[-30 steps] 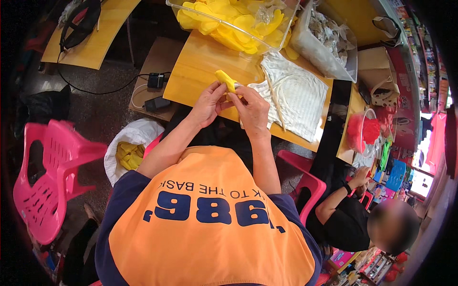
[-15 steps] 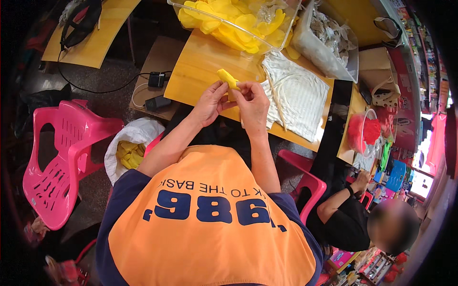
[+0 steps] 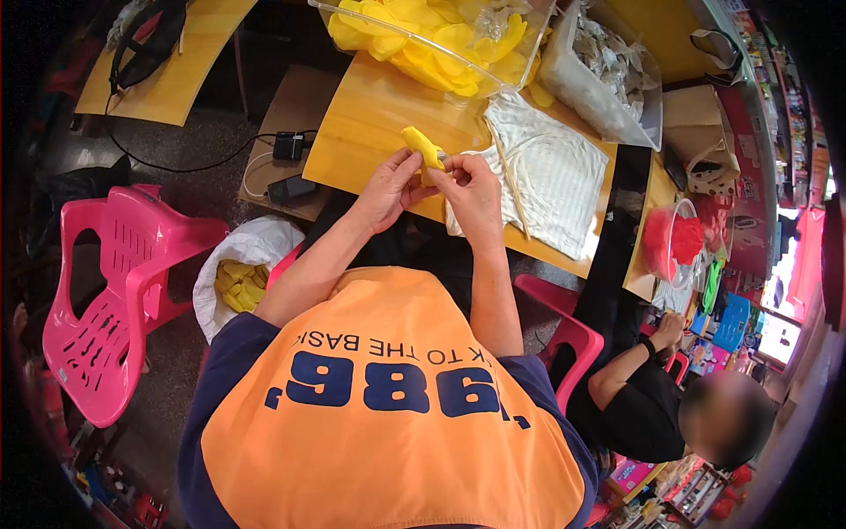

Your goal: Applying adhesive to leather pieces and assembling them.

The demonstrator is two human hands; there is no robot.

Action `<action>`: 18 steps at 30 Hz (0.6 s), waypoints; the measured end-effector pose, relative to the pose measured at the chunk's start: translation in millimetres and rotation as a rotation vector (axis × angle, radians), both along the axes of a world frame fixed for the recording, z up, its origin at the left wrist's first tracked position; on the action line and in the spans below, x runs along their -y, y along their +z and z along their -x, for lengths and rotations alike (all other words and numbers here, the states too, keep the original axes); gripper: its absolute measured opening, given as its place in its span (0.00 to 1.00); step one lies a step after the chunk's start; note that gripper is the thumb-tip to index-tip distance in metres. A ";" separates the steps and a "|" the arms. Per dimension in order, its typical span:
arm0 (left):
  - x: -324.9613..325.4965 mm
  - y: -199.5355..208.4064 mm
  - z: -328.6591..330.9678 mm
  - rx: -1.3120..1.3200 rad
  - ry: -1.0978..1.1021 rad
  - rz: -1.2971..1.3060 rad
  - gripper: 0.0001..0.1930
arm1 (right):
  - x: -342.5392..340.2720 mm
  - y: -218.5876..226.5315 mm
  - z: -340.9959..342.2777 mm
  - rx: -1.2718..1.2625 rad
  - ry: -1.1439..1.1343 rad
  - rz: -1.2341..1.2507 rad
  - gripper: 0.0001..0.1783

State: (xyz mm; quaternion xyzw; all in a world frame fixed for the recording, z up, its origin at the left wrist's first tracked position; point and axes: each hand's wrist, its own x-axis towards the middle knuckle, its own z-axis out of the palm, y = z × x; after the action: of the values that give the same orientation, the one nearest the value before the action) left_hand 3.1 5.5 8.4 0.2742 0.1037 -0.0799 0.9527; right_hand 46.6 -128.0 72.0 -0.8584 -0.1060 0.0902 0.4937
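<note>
A small folded yellow piece (image 3: 424, 145), soft-looking like cloth or foam, is held up over the table's front edge between my two hands. My left hand (image 3: 388, 189) pinches its lower left side between thumb and fingers. On the other side, my right hand (image 3: 474, 194) has thumb and fingertips closed at the piece's right edge. A small pale bit shows by the right fingertips, too small to name. Right of my hands lies a white striped cloth (image 3: 551, 176) with a thin wooden stick (image 3: 508, 181) on it.
A clear bin (image 3: 432, 40) of yellow pieces and a translucent bin (image 3: 599, 79) of small clear bags stand at the back. A white sack (image 3: 211, 282) of yellow pieces sits left, near a pink chair (image 3: 115, 291). A co-worker (image 3: 639, 397) sits right, beside a tub (image 3: 671, 242) with red contents.
My right hand has shifted slightly, its fingers drawing a little lower and more closed at the yellow piece's edge. My left hand stays almost in place.
</note>
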 end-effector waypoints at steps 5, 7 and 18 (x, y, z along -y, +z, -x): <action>1.1 3.0 0.9 0.021 0.004 0.016 0.15 | 5.8 -7.9 -3.8 -0.161 0.000 -0.179 0.12; 0.6 3.0 1.0 0.008 0.001 0.018 0.15 | 7.1 -6.7 -4.7 -0.195 0.008 -0.218 0.12; 1.5 -4.7 1.2 0.022 -0.002 0.033 0.14 | 16.8 -17.3 -10.9 -0.251 0.003 -0.311 0.09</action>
State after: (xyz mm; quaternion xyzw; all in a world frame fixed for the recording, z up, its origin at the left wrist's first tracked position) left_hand 1.9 4.0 3.8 0.2595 0.0917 -0.0796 0.9581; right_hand 57.6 -144.7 54.7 -0.7538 -0.0577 0.1797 0.6294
